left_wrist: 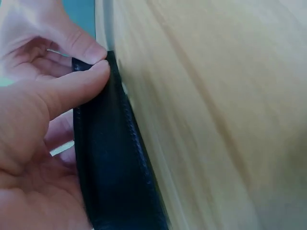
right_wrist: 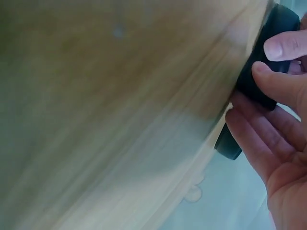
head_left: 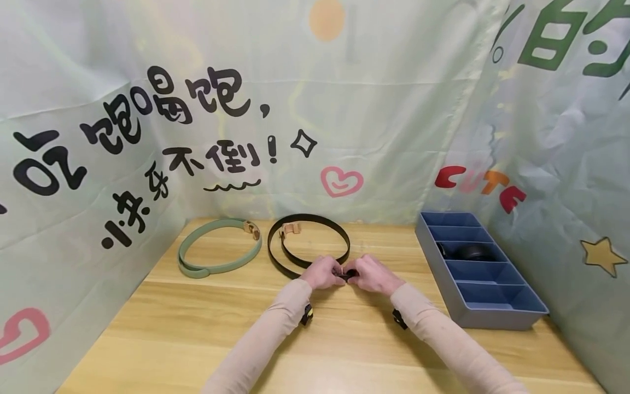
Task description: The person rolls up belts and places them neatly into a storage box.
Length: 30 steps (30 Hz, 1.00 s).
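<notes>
While left hand [head_left: 322, 272] and right hand [head_left: 376, 275] both pinch the black belt [left_wrist: 112, 163] | blue tray [head_left: 502, 320] sits at 3 o'clock | best keep it (the belt) flat, untwisted

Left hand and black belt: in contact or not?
Touching. The left wrist view shows it: the left hand has its thumb tip on the face of the black belt, no gap between.

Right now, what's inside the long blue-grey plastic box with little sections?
A rounded black object sits in the middle section of the box; I can't tell what it is. The blue-grey plastic divider in front covers its lower part and the floor there.
</notes>
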### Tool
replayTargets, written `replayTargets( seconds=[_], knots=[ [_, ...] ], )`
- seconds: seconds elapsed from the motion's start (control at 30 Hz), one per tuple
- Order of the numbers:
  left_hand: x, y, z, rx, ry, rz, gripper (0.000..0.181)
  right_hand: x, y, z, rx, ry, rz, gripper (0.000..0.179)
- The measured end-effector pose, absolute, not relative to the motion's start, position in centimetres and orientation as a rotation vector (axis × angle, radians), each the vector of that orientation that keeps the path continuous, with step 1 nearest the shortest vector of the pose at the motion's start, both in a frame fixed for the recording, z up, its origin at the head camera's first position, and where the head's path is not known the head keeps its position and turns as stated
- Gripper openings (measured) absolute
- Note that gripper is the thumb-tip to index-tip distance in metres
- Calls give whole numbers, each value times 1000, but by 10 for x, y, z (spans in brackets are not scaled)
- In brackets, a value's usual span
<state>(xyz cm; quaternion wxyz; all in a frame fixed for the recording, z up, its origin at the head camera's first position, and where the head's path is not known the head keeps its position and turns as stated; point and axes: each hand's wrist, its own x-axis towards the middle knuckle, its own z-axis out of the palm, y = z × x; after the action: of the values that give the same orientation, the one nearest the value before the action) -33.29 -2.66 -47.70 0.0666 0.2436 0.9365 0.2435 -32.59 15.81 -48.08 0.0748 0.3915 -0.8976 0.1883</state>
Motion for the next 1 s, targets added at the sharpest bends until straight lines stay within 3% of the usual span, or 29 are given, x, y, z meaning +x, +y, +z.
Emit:
replayTargets(
  seconds=[0.13,0.3,0.47,0.73,0.87,1.0],
  knots=[
    [-335,-27,-477,722,2816,760,16,-323,160,-480,1172,-2733,594,35],
    [-334,-23,-475,802,2794,736,10,-323,159,-479,1189,-2752,693,42],
    [-330,-19,-472,786,2849,684,15,-324,159,-481,1153,-2702,681,27],
    [-324,-15,-473,634,2901,756,6,-313,153,-479,1049,-2662,513,5],
    [-324,-14,-475,649,2920,784,7,-310,151,-477,1027,-2633,406,4],
    [-327,-20,-476,819,2876,743,11,-315,154,-478,1152,-2587,443,6]
  ],
)
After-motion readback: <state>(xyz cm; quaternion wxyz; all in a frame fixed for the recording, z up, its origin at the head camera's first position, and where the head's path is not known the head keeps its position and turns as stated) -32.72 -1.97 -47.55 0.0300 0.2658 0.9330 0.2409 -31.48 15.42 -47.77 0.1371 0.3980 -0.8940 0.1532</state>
